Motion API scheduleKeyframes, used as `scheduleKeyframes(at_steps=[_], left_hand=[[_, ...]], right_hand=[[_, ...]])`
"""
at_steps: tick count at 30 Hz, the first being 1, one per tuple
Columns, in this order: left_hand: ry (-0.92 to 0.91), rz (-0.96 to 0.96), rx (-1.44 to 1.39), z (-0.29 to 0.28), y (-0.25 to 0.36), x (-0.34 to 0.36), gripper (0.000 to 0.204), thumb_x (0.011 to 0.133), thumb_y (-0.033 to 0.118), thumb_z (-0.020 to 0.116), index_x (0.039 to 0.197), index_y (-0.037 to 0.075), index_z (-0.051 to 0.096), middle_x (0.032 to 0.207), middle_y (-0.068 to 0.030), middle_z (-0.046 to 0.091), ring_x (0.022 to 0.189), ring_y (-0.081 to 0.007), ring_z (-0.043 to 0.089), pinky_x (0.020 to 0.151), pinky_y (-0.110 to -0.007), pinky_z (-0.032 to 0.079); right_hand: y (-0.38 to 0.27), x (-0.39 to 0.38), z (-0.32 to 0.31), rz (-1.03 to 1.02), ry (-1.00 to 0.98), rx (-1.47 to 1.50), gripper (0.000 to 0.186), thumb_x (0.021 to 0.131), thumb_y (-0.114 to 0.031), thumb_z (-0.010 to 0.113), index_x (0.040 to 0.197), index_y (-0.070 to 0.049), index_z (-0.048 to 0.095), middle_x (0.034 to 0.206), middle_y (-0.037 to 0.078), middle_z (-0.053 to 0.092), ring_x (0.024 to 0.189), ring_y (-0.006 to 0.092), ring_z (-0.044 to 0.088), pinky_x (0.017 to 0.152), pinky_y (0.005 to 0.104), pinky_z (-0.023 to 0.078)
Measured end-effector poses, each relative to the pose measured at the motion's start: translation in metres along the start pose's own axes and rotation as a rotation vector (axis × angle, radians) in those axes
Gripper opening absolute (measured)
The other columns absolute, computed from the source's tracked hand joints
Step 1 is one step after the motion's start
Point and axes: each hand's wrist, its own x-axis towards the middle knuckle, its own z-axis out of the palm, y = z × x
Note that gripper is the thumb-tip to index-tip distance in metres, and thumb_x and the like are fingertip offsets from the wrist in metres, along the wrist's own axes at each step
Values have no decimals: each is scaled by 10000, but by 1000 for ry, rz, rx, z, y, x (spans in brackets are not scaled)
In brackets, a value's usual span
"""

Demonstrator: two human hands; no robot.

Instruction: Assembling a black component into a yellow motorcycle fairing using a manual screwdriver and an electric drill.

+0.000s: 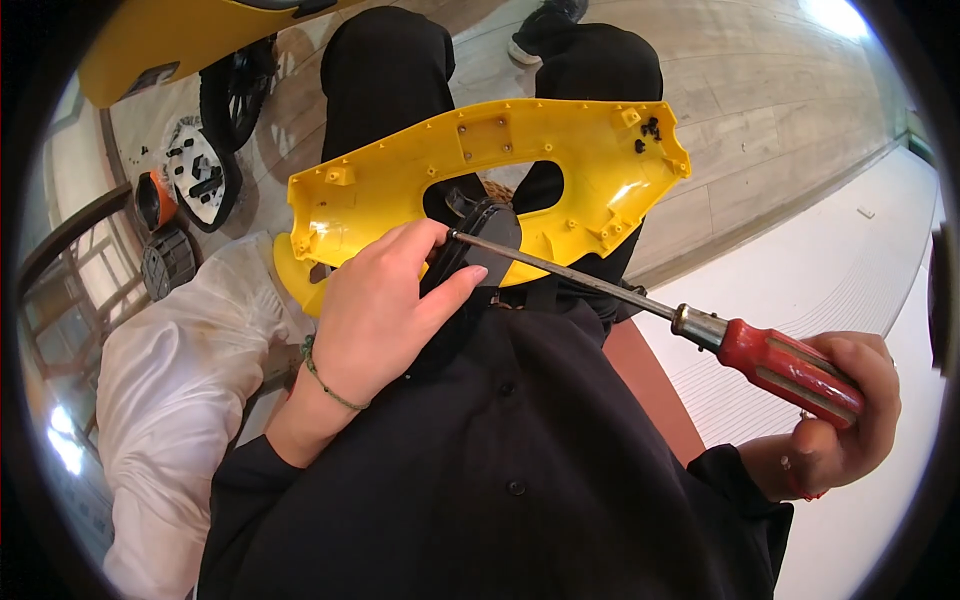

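Black bits [652,129] on yellow shell [385,182]

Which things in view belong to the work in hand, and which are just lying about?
In use:
red screwdriver, in the right hand
black part, in the left hand
yellow shell, across the legs
probably the small black pieces on it

Apparently lying about:
orange piece
dark ribbed piece
loose black bits

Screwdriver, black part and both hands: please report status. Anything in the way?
Right hand gripping red-handled screwdriver. Left hand holding black part at the tool tip. Yellow shell beyond, small black pieces on its right end. No obstruction seen.
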Motion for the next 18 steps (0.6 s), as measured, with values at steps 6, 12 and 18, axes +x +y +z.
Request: scheduleKeyframes(at_steps=[6, 12, 18], left_hand=[[-6, 0, -11, 2, -2, 2, 308, 777, 216, 721, 943, -9, 593, 818, -133, 609, 724, -284, 571, 648, -338, 441], [-36, -65, -21, -4, 1, 2, 309, 776, 207, 723, 948, -13, 591, 812, -132, 606, 698, -266, 561, 634, -330, 435], [-21, -20, -16, 3, -7, 1, 314, 775, 214, 723, 956, -7, 594, 802, -129, 606, 690, -269, 556, 634, -330, 435]], right_hand=[[7, 6, -9, -252, -109, -140, 490, 751, -336, 749, 1085, -33, 556, 943, 245, 617, 763, 278, 648, 609, 277, 539], [3, 10, 13, -126, 16, -24, 469, 791, -398, 690, 997, 1, 557, 868, 211, 621, 745, 246, 652, 585, 256, 522], [3, 3, -2, -44, -77, -108, 562, 777, -467, 684, 1007, 30, 558, 875, 214, 625, 754, 250, 653, 579, 249, 512]])
